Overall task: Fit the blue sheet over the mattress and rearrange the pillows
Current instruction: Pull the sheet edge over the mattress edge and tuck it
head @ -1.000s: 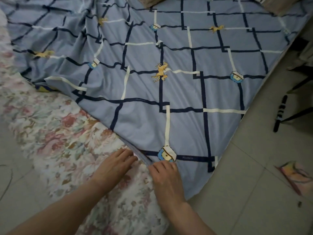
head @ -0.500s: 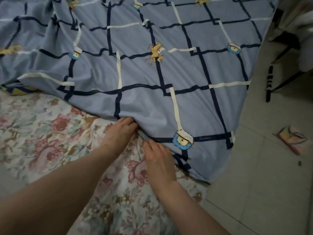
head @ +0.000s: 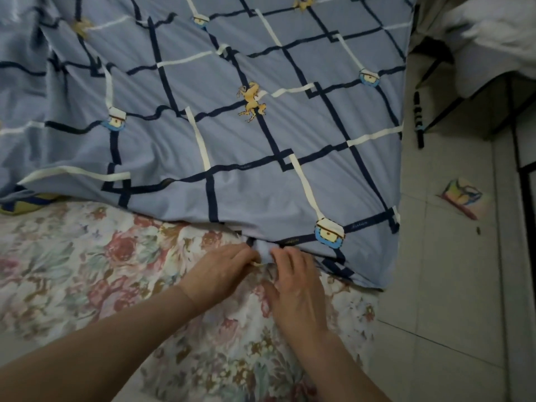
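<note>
The blue sheet [head: 232, 146], crossed by dark and white lines with small horse prints, covers most of the flowered mattress [head: 87, 271]. Its near edge runs across the middle of the view and its corner hangs over the mattress's right front corner. My left hand [head: 223, 271] and my right hand [head: 295, 280] sit side by side at that edge, fingers pinched on a small bunch of the hem between them. No pillows are in view.
Tiled floor [head: 452, 314] lies to the right of the mattress, with a colourful scrap [head: 461, 195] on it. A dark stick-like object [head: 419, 120] and black frame legs under white cloth [head: 493, 33] stand at the upper right.
Both hands have come together at the sheet's near edge and closed on its hem. The view has moved closer over the mattress corner.
</note>
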A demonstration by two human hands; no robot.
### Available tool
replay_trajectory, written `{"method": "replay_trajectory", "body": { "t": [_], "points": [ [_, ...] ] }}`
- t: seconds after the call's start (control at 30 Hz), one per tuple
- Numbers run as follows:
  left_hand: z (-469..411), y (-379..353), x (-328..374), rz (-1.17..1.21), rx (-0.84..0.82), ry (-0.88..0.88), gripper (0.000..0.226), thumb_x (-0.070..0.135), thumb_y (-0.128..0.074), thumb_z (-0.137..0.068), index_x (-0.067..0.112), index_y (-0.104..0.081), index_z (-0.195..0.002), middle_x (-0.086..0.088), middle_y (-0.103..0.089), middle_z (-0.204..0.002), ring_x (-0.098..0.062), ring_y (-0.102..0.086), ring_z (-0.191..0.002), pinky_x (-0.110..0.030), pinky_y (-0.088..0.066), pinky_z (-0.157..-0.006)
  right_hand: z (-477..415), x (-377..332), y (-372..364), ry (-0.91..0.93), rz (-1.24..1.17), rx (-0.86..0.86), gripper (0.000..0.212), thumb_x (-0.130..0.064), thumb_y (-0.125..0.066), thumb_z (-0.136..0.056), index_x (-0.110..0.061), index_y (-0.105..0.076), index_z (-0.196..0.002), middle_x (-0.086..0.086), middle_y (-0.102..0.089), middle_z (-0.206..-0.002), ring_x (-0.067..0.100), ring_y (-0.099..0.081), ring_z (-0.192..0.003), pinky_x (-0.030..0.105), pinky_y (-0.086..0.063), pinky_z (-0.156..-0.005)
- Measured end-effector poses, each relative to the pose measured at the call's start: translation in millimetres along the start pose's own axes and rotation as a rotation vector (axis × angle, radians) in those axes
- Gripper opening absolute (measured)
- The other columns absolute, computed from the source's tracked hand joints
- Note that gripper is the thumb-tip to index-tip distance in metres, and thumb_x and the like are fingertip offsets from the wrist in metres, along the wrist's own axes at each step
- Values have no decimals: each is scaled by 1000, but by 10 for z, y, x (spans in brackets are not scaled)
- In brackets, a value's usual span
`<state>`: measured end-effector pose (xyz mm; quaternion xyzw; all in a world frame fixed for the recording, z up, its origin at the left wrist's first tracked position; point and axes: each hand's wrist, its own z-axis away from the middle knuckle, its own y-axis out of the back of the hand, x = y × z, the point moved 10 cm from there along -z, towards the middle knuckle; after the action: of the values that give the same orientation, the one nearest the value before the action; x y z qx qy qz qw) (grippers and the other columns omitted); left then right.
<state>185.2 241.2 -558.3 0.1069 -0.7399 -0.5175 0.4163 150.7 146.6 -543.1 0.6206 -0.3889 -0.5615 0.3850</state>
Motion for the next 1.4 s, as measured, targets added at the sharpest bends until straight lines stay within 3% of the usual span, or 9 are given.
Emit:
{"method": "replay_trajectory", "body": {
  "t": [0.13, 0.23, 0.4, 0.53, 0.7, 0.83, 1.0, 1.23, 1.4],
  "points": [
    [22, 154, 139, 79, 44, -69, 15, 18, -51, -94, 6, -55, -103, -9, -56, -94, -21, -50, -83, -33, -45, -73, -100, -218, 247, -92, -173, 145, 23, -5, -69, -76, -17, -62, -94, -2, -60, -84, 19, -52, -80, 28, -41, -57],
    [38, 253, -5, 23, 101, -33, 23, 21, -49, -94, 8, -57, -111, -11, -57, -107, -27, -53, -96, -33, -42, -86, -30, -144, 286, -193, -272, 151, 11, -12, -64, -85, -19, -56, -85, -6, -52, -80, 15, -49, -75, 27, -40, -57],
    [-19, 258, 115, 100, 77, -1, 14, 20, -49, -93, 12, -61, -94, -5, -57, -85, -21, -52, -74, -26, -37, -63, 53, -259, 297, -82, 28, 120, 33, -16, -71, -76, -17, -58, -107, 2, -58, -103, 24, -50, -98, 34, -43, -78],
    [163, 151, 95, 124, 38, 50, 19, 30, -52, -94, 15, -63, -91, -2, -56, -82, -19, -53, -72, -29, -41, -61, 223, -268, 327, -109, 106, 180, 25, -6, -79, -69, -15, -57, -77, 1, -56, -68, 24, -49, -69, 34, -35, -61],
    [251, 106, 152, -83, -13, -46, 10, 23, -59, -88, 18, -64, -95, -3, -61, -83, -25, -56, -70, -35, -46, -56, 340, -311, 235, -141, 166, 64, 31, -9, -78, -65, -17, -58, -87, 3, -63, -79, 26, -55, -81, 37, -43, -67],
    [421, -4, 410, -142, -94, -188, 11, 24, -56, -91, 18, -57, -100, -4, -56, -83, -22, -52, -66, -37, -45, -52, 432, -268, 187, -116, 58, 23, 33, -1, -76, -60, -17, -50, -71, 0, -50, -66, 20, -45, -58, 27, -25, -48],
    [524, 331, 17, -159, 75, 98, 22, 16, -42, -80, 16, -56, -98, -8, -60, -91, -29, -57, -74, -38, -47, -65, 713, -290, 503, 23, 11, -18, 34, 8, -63, -54, -17, -41, -63, -1, -38, -61, 13, -26, -53, 23, -5, -43],
    [811, 861, 558, -297, 359, 219, 29, 3, -55, -80, 5, -63, -107, -18, -55, -107, -37, -50, -95, -46, -43, -83, 1288, -71, 917, 110, 177, -108, 20, 1, -49, -49, -18, -47, -56, -2, -41, -51, 16, -39, -50, 21, 4, -47],
    [1162, 941, 1140, -187, 436, 249, 29, -3, -50, -80, 6, -54, -107, -17, -56, -104, -36, -55, -84, -43, -47, -70, 1945, 68, 1067, 144, 259, -272, 34, -18, -81, -40, -21, -48, -50, -4, -45, -47, 18, -45, -45, 19, -8, -42]
  ]
}}
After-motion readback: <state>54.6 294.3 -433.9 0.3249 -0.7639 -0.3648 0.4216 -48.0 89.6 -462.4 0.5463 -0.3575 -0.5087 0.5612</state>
